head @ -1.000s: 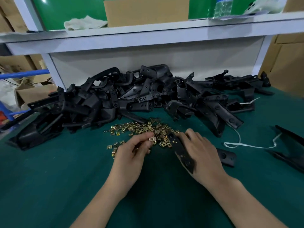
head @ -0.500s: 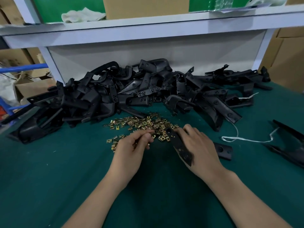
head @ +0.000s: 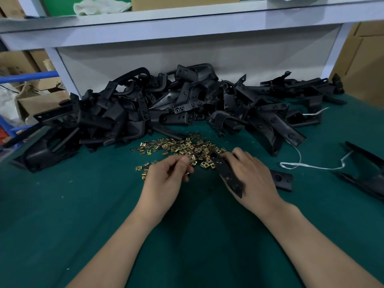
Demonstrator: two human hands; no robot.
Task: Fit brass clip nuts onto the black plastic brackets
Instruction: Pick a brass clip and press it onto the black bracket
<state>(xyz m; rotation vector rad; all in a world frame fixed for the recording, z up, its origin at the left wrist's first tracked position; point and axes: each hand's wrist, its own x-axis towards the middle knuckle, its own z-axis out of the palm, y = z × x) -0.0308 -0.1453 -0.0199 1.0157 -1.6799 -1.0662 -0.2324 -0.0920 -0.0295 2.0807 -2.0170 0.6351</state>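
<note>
Spreading over the middle of the green tabletop (head: 62,204) is a loose scatter of brass clip nuts (head: 178,146). Far to the left of the nuts, past the tabletop's edge, sit torn cardboard boxes (head: 39,100) and a blue bar (head: 27,76). Behind the nuts lies a long heap of black plastic brackets (head: 145,109). It runs from well to their left to well to their right, and its front edge just reaches the rearmost nuts.

At the near left edge of the nuts, the person's left hand (head: 166,181) is curled. Its thumb and forefinger pinch a single clip nut (head: 191,157) just over the scatter, and a few stray nuts lie beside its knuckles. At the near right edge of the nuts, the right hand (head: 251,177) grips a flat black bracket (head: 226,173), fingers curled over its far side. The bracket's rounded, holed end lies against the nuts and its pointed end slants back toward the person.

Right of the nuts, just past that hand, a short black piece (head: 281,179) lies flat. Farther right a white string (head: 307,166) loops across the tabletop. Farthest right of the nuts rests a large black part (head: 365,173), cut off by the frame edge.

Above and behind the nuts, a white shelf (head: 187,23) carries a pale cloth (head: 99,6).
</note>
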